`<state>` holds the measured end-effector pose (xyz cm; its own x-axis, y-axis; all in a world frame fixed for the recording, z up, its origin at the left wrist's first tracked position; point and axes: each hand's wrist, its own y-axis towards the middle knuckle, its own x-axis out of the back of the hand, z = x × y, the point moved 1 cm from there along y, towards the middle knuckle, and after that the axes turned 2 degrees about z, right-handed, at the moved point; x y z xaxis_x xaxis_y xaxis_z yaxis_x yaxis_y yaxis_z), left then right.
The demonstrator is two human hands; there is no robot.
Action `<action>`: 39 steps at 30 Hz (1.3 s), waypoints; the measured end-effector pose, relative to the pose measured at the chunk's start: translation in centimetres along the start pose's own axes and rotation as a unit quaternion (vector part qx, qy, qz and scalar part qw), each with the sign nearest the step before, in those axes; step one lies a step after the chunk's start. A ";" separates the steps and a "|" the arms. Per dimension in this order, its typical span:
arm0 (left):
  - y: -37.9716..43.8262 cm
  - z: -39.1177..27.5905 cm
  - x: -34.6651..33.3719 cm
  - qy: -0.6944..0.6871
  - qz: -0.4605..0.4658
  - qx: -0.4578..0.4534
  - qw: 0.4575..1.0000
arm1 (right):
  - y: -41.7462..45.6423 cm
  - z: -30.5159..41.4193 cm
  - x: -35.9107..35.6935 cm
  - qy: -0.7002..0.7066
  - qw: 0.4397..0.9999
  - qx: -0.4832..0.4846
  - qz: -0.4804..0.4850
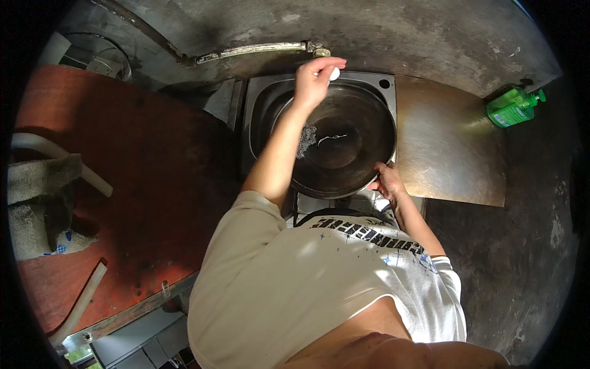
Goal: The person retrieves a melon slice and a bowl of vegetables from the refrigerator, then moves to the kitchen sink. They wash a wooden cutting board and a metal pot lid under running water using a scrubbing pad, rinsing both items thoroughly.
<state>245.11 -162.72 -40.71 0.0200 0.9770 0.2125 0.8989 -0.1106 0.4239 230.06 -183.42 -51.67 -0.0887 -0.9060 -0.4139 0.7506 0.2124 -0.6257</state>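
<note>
A wide, dark metal pan [355, 173] rests tilted over the stainless steel sink [258, 99]. My right hand [389, 182] grips its near right rim, thumb on top. At the far side, my left hand [313, 85] has its fingers around a white part of the water tap [335, 74], whose brass fitting [321, 53] shows just behind. Inside the pan lies a grey steel wool scourer [306, 140], partly covered by my left forearm. Beside it is a thin, bright, twisted streak [332, 137]; whether it is water or a strand, I cannot tell.
A metal sheet [451, 147] covers the counter on the right, with a green pump bottle [511, 107] by the wall. To the left, a reddish board [138, 152] carries a cloth [41, 184] and a pale hose [97, 182]. A water pipe [249, 50] runs along the back wall.
</note>
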 end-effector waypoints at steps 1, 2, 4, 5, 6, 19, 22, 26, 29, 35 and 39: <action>-0.2 -0.4 -0.8 -0.011 -0.032 -0.006 0.999 | 0.3 -0.2 0.2 -0.004 1.000 -0.005 -0.004; -0.5 -0.9 -1.5 0.052 -0.050 -0.016 0.997 | 0.5 -0.2 0.3 -0.009 1.000 -0.009 -0.009; -0.8 -0.7 -3.0 0.100 -0.135 -0.085 0.982 | 0.3 0.0 -0.3 -0.016 0.999 -0.020 -0.019; -0.9 -1.2 -3.5 0.133 -0.168 -0.118 0.970 | 0.3 0.1 -0.6 -0.018 0.999 -0.024 -0.025; -1.0 -1.2 -3.8 0.148 -0.188 -0.150 0.959 | 0.3 0.0 -0.7 -0.028 0.999 -0.024 -0.016; -9.4 6.6 2.5 0.442 -0.091 0.039 0.891 | 2.7 -1.5 1.2 -0.056 0.997 -0.047 0.039; -11.1 10.3 2.3 0.468 0.117 0.097 0.870 | 1.8 -0.8 0.2 -0.047 0.996 -0.033 0.074; -7.3 14.8 0.9 0.512 -0.043 0.071 0.855 | 0.6 -0.4 -0.9 -0.024 0.999 -0.037 0.029; -5.6 15.2 -6.3 0.405 -0.016 0.061 0.912 | -0.4 1.2 -1.9 -0.108 0.992 -0.052 0.033; -11.0 7.1 -9.6 0.266 0.290 0.067 0.917 | 1.1 0.1 -0.3 -0.093 0.993 -0.008 0.071; -8.9 9.9 -6.5 0.368 0.256 0.058 0.892 | 0.8 -0.7 -0.4 -0.053 0.995 -0.011 0.089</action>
<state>241.29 -166.29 -54.62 0.1861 0.4151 0.8906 0.8944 -0.4468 0.0214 230.24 -182.59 -52.49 0.1141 -0.8870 -0.4475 0.7331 0.3792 -0.5646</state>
